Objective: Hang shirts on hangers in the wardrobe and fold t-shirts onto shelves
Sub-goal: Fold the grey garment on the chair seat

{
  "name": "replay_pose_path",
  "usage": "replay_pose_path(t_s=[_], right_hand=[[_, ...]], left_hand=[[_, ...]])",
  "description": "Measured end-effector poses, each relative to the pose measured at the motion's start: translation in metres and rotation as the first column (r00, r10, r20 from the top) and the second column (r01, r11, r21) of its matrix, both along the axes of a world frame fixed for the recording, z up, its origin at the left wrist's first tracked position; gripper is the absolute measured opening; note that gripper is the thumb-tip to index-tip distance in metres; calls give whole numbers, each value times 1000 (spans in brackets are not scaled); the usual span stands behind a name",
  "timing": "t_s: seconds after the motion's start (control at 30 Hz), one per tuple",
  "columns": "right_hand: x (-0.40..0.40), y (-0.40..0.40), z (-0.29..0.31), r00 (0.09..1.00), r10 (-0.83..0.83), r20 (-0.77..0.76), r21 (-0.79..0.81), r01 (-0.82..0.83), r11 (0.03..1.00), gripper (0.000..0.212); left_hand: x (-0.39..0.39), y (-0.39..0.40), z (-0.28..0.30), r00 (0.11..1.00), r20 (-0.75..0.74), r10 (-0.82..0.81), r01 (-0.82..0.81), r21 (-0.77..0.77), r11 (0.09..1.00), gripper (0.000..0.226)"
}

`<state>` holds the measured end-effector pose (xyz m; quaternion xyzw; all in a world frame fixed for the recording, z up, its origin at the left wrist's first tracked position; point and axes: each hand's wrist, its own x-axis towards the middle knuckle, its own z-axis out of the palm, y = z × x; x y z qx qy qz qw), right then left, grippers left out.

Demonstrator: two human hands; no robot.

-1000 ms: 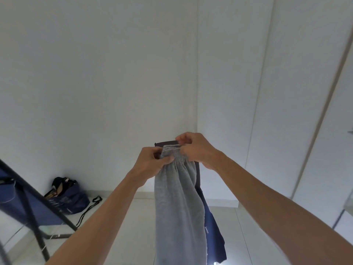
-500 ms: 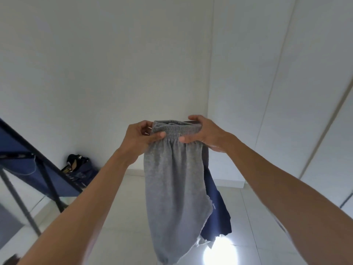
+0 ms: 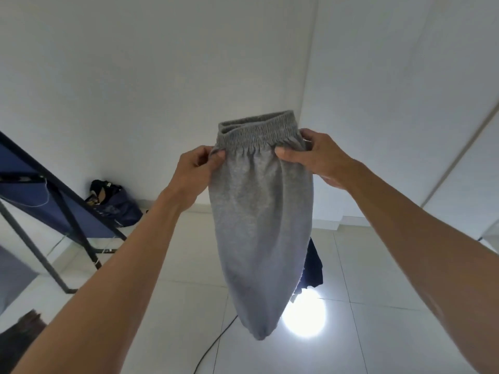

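Both hands up in front, holding one grey garment (image 3: 259,211) by its elastic waistband. Left hand (image 3: 193,171) pinches the band's left end, thumb in front, fingers (image 3: 205,153) curled behind the cloth. Right hand (image 3: 313,157) grips the right end, thumb (image 3: 283,152) pressed on the front, other fingers wrapped round the back. Garment hangs between the two grips and straight down below them, clear of the floor, bottom tapering to a rounded hem. Looks like soft fleecy knit, light, limp, no stiffness; it will sag and swing wherever it is let go, not slippery, nothing fragile. Best hold judged to be the ribbed waistband, thicker and gathered, so it won't slide out of a pinch. A dark blue garment (image 3: 313,265) hangs behind the grey one, below the right-hand fingers; how it is held cannot be told. Farther off, beyond the left-hand fingers, a dark metal frame (image 3: 67,201) and a dark bag (image 3: 116,203) on the tiled floor (image 3: 378,265) against the white wall. Bright light patch on the floor under the hem.
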<state>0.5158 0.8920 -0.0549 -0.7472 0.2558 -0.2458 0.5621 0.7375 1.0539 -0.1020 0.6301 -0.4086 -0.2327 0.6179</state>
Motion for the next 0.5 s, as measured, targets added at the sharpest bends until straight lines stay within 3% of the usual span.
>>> replay_pose_path(t_s=[0.07,0.13,0.27,0.37,0.5], right_hand=[[-14,3,-11,974,30,-225,-34,-39,999,33],[-28,7,-34,944,-1,-331,-65,-22,998,21],[-48,10,-61,979,-146,-144,-20,145,989,3],[-65,7,-70,989,-143,-37,125,147,981,6],[-88,6,-91,980,-73,-186,69,87,994,10]], left_hand=[[-8,2,-10,999,41,-35,31,86,996,43],[-19,5,-30,998,61,14,-22,140,990,41],[-45,7,-45,994,5,113,-112,127,986,29],[-70,0,-42,991,-80,106,-100,75,992,25],[-100,-6,-56,986,-120,112,-106,54,993,22]])
